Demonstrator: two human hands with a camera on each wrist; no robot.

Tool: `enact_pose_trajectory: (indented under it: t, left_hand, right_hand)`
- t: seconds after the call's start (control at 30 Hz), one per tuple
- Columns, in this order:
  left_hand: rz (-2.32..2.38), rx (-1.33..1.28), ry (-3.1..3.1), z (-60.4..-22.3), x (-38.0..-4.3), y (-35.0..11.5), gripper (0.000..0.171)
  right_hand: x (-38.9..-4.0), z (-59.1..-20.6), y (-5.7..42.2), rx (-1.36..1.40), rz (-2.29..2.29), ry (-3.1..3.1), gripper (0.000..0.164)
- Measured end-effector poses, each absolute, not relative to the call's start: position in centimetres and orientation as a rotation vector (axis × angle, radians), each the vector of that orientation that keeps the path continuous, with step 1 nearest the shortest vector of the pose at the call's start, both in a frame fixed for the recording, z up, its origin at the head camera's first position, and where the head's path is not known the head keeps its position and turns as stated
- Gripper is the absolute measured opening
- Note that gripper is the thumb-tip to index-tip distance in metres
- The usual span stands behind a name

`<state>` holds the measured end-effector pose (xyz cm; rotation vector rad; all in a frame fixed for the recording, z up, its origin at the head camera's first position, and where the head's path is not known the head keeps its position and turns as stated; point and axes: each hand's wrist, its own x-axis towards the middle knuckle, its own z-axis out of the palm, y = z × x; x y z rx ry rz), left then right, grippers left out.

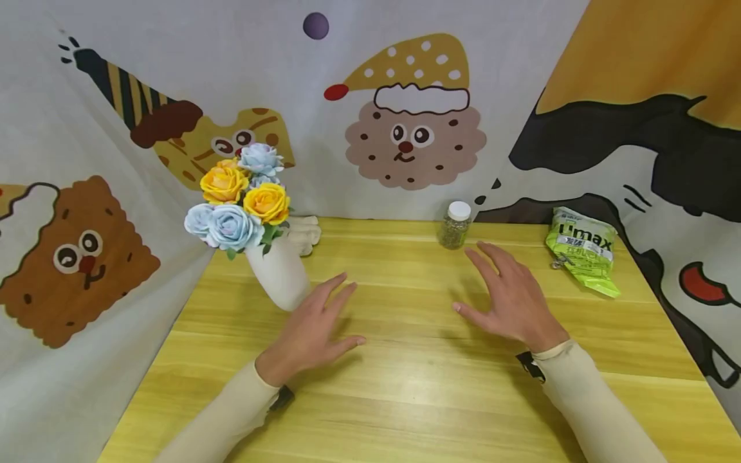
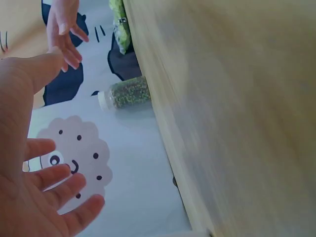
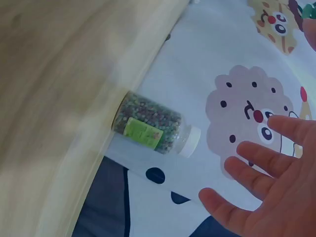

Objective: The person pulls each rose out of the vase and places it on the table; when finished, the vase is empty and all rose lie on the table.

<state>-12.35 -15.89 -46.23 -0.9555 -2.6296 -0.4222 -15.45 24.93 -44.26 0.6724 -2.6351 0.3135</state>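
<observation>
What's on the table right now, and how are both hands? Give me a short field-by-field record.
left hand: fingers extended, holding nothing; nearest the white vase; contact unclear
right hand: fingers spread, holding nothing; nearest the granule jar
vase contents: yellow and pale-blue artificial-looking roses
jar: clear, upright, white lid on, green label
far right: green "Umax" packet
behind vase: pale ridged object, partly hidden, identity unclear
surface: wood-grain table
backdrop: cartoon-print cloth

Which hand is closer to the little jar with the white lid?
The right hand. It is close in front of the jar, slightly right; the left hand is farther away, left of the jar, near the vase.
</observation>
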Motion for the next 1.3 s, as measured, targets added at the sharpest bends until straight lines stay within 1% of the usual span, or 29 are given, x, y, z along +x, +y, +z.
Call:
enact_pose_trajectory:
  t: [0.2, 0.47, 0.6, 0.83, 1.03, 1.1, 1.3]
  left_hand:
    - [-0.589, -0.92, -2.523, -46.3, -11.9, -17.1, 0.088]
    - [-0.736, -0.783, -2.411, -46.1, -11.2, -19.0, 0.075]
    - [-0.812, -0.687, -2.35, -46.1, -11.0, -20.1, 0.072]
    - [-0.883, -0.545, -2.146, -46.3, -11.2, -21.8, 0.072]
    - [-0.969, -0.342, -2.024, -46.4, -11.3, -23.5, 0.059]
    - [-1.018, -0.244, -2.032, -46.3, -11.3, -23.9, 0.061]
    - [-1.202, -0.021, -2.09, -45.5, -11.8, -24.2, 0.081]
  right_hand:
    - [-15.9, -43.8, 23.8, 0.697, 0.45, -2.564, 0.098]
    - [-16.4, -42.5, 21.6, 0.751, 0.568, -2.51, 0.09]
    - [-16.8, -41.6, 20.0, 0.807, 0.629, -2.449, 0.085]
    - [-17.3, -39.9, 16.9, 0.854, 0.714, -2.393, 0.077]
    - [-17.8, -39.0, 14.3, 0.873, 0.756, -2.388, 0.071]
    - [-18.0, -38.6, 13.5, 0.884, 0.783, -2.391, 0.069]
    - [-18.7, -37.2, 10.8, 0.952, 0.924, -2.329, 0.063]
